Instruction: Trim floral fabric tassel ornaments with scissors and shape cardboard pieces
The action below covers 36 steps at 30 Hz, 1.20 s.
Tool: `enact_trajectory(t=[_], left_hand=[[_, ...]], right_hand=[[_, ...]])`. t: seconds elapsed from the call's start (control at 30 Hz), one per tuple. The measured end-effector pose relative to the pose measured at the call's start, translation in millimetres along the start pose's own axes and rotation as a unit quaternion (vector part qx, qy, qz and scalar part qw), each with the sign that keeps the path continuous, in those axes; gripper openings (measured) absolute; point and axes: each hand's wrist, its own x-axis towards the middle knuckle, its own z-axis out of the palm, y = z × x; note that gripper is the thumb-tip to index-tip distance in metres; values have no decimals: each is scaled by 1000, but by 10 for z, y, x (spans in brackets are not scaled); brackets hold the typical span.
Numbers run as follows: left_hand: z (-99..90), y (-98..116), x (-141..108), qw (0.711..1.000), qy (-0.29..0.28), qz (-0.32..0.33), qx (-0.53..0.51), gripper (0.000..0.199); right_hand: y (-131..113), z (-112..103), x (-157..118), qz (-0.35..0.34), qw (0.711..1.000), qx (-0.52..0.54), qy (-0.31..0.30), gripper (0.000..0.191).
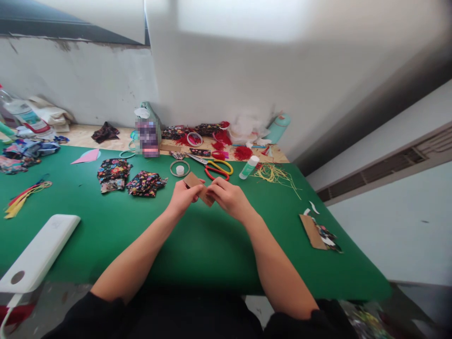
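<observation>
A small brown cardboard piece is held between both hands above the green table. My left hand grips its left part, with the thumb lying across it. Fingers of my right hand pinch the piece's lower right end. Just beyond the hands lie scissors with red and yellow handles, a grey ring and a small white cap. A white and green glue stick stands behind my right hand. Floral fabric pieces rest to the left of my left hand.
A white power bank with a cable sits at the near left of the green table. Yellow strands and a cardboard piece with scraps lie to the right. Bottles, red tassels and fabric line the back wall.
</observation>
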Motion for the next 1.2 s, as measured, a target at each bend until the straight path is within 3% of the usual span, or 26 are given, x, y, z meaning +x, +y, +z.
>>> enact_trajectory(t=[0.23,0.37,0.53,0.83,1.0,1.2], left_hand=[[2,-36,32,999,-1,-32,-28,25],[-7,-23,47,999,-2,-32,-33,22],[-18,9,45,999,0,-26,-36,18],[-14,57,26,999,3,-15,-43,17],[5,78,-28,999,-9,-28,-13,18],[20,80,-41,1000,-1,-25,5,22]], right_hand=[[-16,65,-3,-22,993,-113,-23,27],[-20,136,0,-9,994,-108,-14,32],[-43,189,16,26,996,-84,25,24],[-58,274,44,71,993,66,61,15],[60,106,40,144,973,92,154,13],[106,-66,17,172,948,244,110,12]])
